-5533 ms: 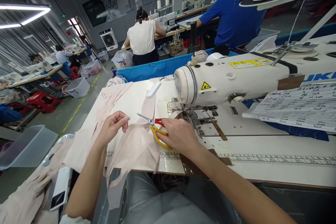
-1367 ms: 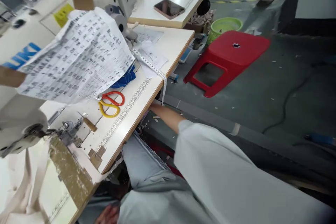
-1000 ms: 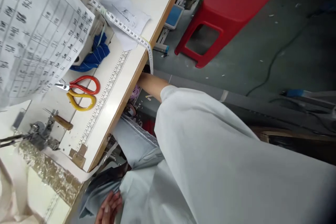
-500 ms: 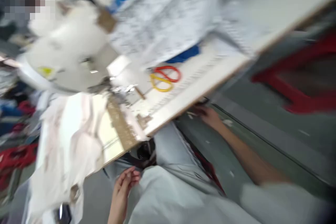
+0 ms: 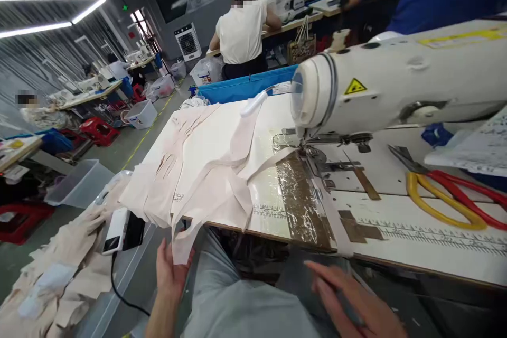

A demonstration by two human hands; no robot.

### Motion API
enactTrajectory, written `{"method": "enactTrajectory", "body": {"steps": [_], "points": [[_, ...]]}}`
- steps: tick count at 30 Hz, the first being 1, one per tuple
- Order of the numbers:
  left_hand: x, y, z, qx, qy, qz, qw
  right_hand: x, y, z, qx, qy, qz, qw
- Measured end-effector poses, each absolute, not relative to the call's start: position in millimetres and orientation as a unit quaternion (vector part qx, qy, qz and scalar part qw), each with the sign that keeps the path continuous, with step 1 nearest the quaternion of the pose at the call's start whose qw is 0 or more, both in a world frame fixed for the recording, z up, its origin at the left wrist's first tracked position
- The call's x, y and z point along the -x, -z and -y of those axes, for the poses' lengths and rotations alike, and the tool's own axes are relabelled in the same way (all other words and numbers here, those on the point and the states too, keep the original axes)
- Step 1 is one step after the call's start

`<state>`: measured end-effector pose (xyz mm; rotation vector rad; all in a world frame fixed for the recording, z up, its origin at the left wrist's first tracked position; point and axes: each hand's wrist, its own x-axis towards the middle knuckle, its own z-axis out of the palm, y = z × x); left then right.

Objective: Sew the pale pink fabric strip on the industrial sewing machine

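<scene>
My left hand [image 5: 169, 273] is below the table's front edge, palm up, with its fingers apart around the hanging end of a pale pink fabric strip [image 5: 182, 250]. The strip covers part of the fingers; no firm grip shows. Other strips lie loosely over the table, and one narrow band [image 5: 273, 162] runs to the needle area of a white sewing machine [image 5: 380, 82]. Slightly blurred, my right hand [image 5: 352, 298] is in front of the table edge above my lap, fingers stretched out, with nothing visible in it.
Red-and-yellow-handled scissors [image 5: 447, 198] lie on the table's right side near printed cloth [image 5: 471, 142]. At left, fabric pieces [image 5: 79, 243] and a white device with a cable [image 5: 119, 229] lie beside the table. A blue cloth bin [image 5: 245, 86] borders the far edge. Other people sit at machines beyond.
The view has swung left and up. My left hand has moved to the hanging strip. My right hand has come from low beside the table to in front of its edge.
</scene>
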<state>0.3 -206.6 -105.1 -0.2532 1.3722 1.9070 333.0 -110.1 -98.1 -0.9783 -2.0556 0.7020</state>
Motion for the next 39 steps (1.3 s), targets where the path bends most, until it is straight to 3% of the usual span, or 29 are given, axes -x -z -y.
{"method": "enactTrajectory", "body": {"steps": [4, 11, 18, 20, 24, 28, 31, 35, 39], "points": [[-5.0, 83.7, 206.9, 0.064, -0.763, -0.518, 0.381, -270.5, 32.0, 60.0, 0.286, -0.198, 0.831, 0.434], [2.9, 35.8, 185.6, -0.161, -0.725, -0.578, 0.339, -217.3, 23.9, -12.7, 0.263, -0.098, 0.926, 0.254], [89.5, -90.5, 50.3, -0.392, -0.671, -0.607, 0.170, -212.4, 20.4, -26.2, 0.297, -0.139, 0.915, 0.237], [99.5, -107.4, 9.0, -0.445, -0.586, -0.665, 0.124, -215.9, 21.6, -30.3, 0.323, -0.166, 0.898, 0.249], [63.4, -77.2, -20.6, -0.528, -0.496, -0.671, 0.157, -222.4, 22.9, -37.7, 0.352, -0.215, 0.871, 0.268], [4.3, -13.0, -11.1, -0.676, -0.329, -0.613, 0.245, -221.0, 21.6, -37.4, 0.342, -0.230, 0.871, 0.267], [-18.7, 6.0, -16.2, -0.748, -0.261, -0.537, 0.289, -219.7, 22.8, -35.5, 0.340, -0.215, 0.876, 0.266], [-16.7, -4.0, -35.2, -0.751, -0.267, -0.520, 0.307, -222.5, 26.5, -34.9, 0.355, -0.186, 0.878, 0.263], [16.6, -26.3, -57.9, -0.679, -0.350, -0.573, 0.298, -223.8, 28.2, -32.9, 0.337, -0.169, 0.892, 0.251]]}}
